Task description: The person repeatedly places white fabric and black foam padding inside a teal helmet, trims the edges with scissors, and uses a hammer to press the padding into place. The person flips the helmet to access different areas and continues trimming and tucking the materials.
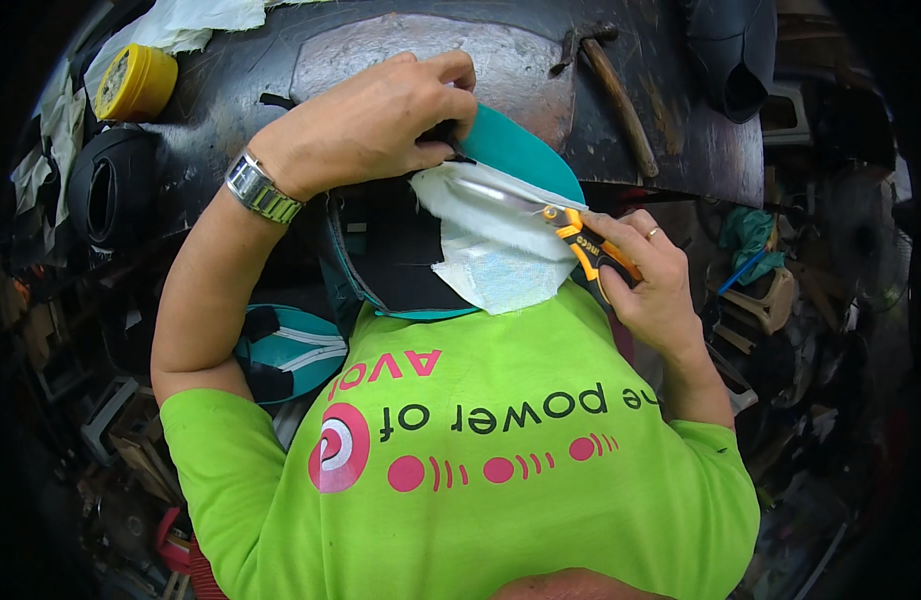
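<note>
My left hand (406, 115), with a metal watch at the wrist, has its fingers closed on the upper edge of a teal and black sewn piece (526, 150). White cloth (506, 250) hangs along this piece and drapes toward my chest. In my right hand (646, 270) are scissors (581, 235) with orange and black handles, their blades lying along the white cloth just below the teal edge. Whether the blades are parted is blurred. Beside my left forearm rests another teal piece (316, 372) with black and grey bands.
A dark workbench (671, 70) spans the far side, with a worn metal plate (351, 60) on it. A hammer (621, 110) lies right of the plate. Black shoe-like forms (731, 60) stand at far right and left. A yellow tub (138, 85) sits far left. Clutter surrounds both sides.
</note>
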`<state>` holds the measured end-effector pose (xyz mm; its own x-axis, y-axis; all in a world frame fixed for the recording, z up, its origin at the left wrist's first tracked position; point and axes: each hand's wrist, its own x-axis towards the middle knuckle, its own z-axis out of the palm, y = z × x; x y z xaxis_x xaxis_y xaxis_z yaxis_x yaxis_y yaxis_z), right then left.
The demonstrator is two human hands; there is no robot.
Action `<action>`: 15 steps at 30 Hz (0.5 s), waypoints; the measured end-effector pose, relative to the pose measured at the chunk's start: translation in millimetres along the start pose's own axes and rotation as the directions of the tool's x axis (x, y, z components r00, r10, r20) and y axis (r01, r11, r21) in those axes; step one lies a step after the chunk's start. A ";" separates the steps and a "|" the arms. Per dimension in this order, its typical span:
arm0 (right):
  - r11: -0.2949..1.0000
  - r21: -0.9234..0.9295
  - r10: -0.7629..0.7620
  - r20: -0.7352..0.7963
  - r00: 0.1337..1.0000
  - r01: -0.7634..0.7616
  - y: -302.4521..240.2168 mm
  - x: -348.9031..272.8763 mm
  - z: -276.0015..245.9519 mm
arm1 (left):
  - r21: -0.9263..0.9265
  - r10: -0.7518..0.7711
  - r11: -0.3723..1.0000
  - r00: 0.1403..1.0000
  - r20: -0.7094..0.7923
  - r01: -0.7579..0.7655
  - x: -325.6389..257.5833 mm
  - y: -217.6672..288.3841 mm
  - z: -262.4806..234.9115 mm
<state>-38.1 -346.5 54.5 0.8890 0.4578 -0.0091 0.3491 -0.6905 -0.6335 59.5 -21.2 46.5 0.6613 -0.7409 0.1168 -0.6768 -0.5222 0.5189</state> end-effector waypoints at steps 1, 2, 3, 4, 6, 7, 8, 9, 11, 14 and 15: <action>1.000 -0.012 0.005 -0.031 1.000 -0.005 0.5 -0.3 0.1 | -0.002 -0.014 1.000 1.000 0.003 0.014 -0.7 0.0 -0.8; 1.000 -0.025 0.006 -0.030 1.000 -0.007 1.1 -0.3 0.2 | 0.000 -0.020 1.000 1.000 0.003 0.020 -1.0 0.0 -0.6; 0.999 -0.037 0.008 -0.030 1.000 -0.009 1.0 -0.7 0.4 | 0.008 -0.022 1.000 1.000 -0.001 0.022 -1.4 0.1 -0.3; 0.999 -0.049 0.010 -0.028 1.000 -0.011 1.4 -0.3 0.2 | -0.002 -0.031 1.000 0.999 -0.018 0.031 -2.1 0.3 0.5; 0.998 -0.044 0.055 0.043 0.998 -0.054 -0.1 -2.1 -2.4 | -0.015 -0.047 0.999 0.997 -0.057 0.046 -3.3 0.9 2.9; 0.998 -0.032 0.062 0.082 0.995 -0.059 -0.2 -1.8 -4.4 | -0.003 -0.044 0.999 0.997 -0.062 0.044 -3.5 0.6 3.6; 0.996 0.023 0.084 0.096 0.992 -0.087 -0.7 -1.7 -6.9 | 0.005 -0.042 0.999 0.997 -0.064 0.042 -3.7 0.1 3.8; 0.991 0.086 0.088 0.115 0.989 -0.099 -0.1 -0.7 -11.0 | 0.014 -0.039 0.999 0.997 -0.067 0.040 -4.1 0.2 4.8; 0.974 0.191 0.097 0.119 0.988 -0.119 1.8 2.8 -18.7 | 0.048 -0.019 0.999 0.996 -0.087 0.023 -4.7 0.1 5.3; 0.963 0.230 0.127 0.077 0.989 -0.141 6.8 11.5 -27.7 | 0.065 -0.019 0.998 0.996 -0.086 0.025 -6.5 1.0 5.3; 0.972 0.206 0.107 0.031 0.994 -0.111 9.5 16.1 -25.9 | 0.065 -0.023 0.997 0.996 -0.083 0.028 -6.4 0.8 5.2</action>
<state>-12.8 -360.3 68.4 0.9117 0.3984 -0.1005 0.1798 -0.6068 -0.7742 53.0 -19.1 41.7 0.7010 -0.6915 0.1746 -0.6775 -0.5693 0.4657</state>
